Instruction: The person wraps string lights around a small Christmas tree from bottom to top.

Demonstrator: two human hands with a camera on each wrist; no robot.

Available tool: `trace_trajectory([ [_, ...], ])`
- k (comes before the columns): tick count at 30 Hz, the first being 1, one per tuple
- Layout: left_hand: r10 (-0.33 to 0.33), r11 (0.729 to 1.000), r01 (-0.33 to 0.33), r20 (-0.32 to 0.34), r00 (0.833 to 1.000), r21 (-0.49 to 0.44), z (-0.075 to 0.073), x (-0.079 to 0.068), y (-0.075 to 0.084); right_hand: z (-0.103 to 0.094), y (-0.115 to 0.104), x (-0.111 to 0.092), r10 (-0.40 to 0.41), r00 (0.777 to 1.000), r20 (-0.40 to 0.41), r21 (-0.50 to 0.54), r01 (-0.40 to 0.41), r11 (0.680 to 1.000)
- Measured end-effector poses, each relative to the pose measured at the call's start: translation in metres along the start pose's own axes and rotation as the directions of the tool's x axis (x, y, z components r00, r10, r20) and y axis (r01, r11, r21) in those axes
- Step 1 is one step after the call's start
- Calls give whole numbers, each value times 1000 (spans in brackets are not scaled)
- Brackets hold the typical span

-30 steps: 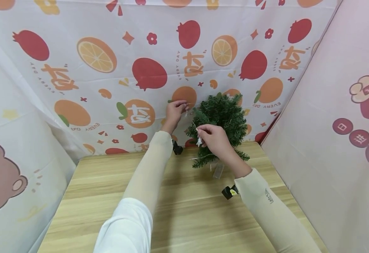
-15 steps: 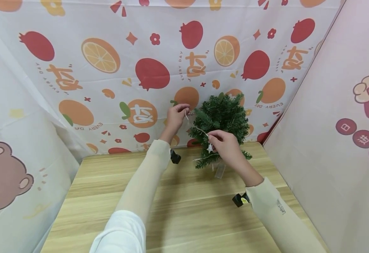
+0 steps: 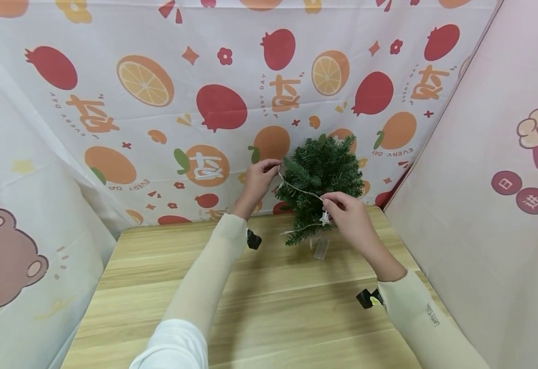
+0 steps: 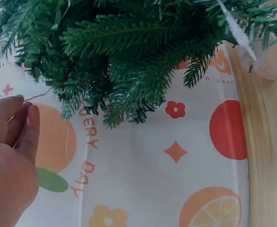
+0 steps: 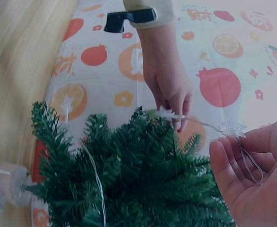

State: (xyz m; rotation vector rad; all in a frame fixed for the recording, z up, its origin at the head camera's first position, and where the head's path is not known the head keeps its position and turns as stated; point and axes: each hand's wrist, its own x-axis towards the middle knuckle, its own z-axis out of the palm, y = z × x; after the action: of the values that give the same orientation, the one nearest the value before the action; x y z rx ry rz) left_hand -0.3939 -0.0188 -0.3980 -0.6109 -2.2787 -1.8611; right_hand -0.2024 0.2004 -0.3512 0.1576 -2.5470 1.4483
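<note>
A small green artificial Christmas tree (image 3: 322,161) stands at the table's back. My left hand (image 3: 257,182) pinches a thin string of star lights (image 3: 302,191) at the tree's left edge. In front of the branches, my right hand (image 3: 351,219) pinches the same string, and a clear star light (image 3: 325,218) hangs below its fingertips. Between the hands the wire runs slanting down across the tree's front. The right wrist view shows a loop of wire against the right palm, beside a star light (image 5: 234,126). Another stretch of wire (image 5: 97,175) lies over the lower branches.
The wooden table (image 3: 167,287) ends against a fruit-printed cloth (image 3: 158,128) close behind the tree. Another cloth wall (image 3: 495,230) stands on the right. A clear tag-like piece (image 3: 321,248) is at the tree's base. Black wrist mounts (image 3: 366,298) sit on both forearms.
My right hand has moved right and slightly down, drawing the wire across the tree's front. My left hand has shifted a little right and down, to the tree's edge.
</note>
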Motion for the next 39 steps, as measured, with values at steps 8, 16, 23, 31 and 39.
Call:
trace_trajectory([
  [8, 41, 996, -41, 1, 999, 79, 5, -14, 12, -18, 2, -6, -10, 999, -38, -34, 9, 999],
  [16, 125, 979, -125, 13, 992, 162, 6, -23, 16, -36, -3, -11, -70, 992, -104, -67, 63, 996],
  [23, 192, 944, -202, 63, 979, 262, 10, -27, 19, -46, 0, -14, -75, 988, -133, -76, 65, 995],
  [31, 216, 897, -243, 114, 970, 368, 17, -26, 20, -49, -1, -14, -55, 986, -155, 47, 63, 997],
  [39, 234, 846, -290, 178, 956, 447, 18, -35, 24, -49, 7, -13, -27, 990, -139, 71, 38, 997],
])
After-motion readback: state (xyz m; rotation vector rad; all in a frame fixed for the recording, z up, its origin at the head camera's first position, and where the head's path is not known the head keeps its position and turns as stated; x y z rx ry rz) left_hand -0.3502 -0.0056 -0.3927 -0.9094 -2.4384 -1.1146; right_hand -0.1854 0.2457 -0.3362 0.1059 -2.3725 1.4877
